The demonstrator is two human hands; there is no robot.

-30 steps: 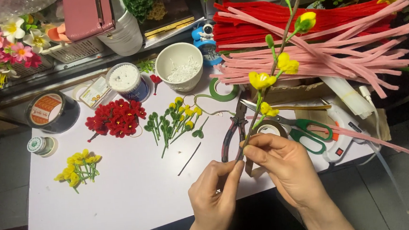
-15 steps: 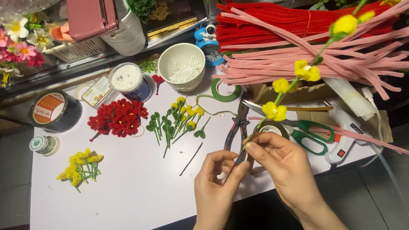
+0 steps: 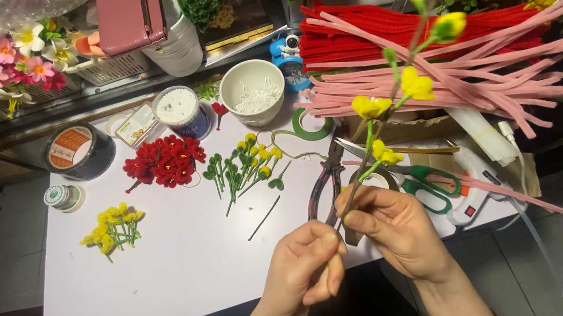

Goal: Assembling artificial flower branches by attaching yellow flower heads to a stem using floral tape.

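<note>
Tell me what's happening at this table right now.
A person is working on a handmade flower stem with yellow blossoms. Both hands grip its lower end: the left hand pinches the base, the right hand holds just above. On the white table lie red flowers, small yellow flowers, budded green sprigs, pliers, green-handled scissors and pink pipe cleaners.

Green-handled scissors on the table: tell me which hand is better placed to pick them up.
The right hand. The green-handled scissors lie just beyond its knuckles, while the left hand sits farther off on the other side. Both hands pinch the yellow flower stem, so the right would have to let go.
</note>
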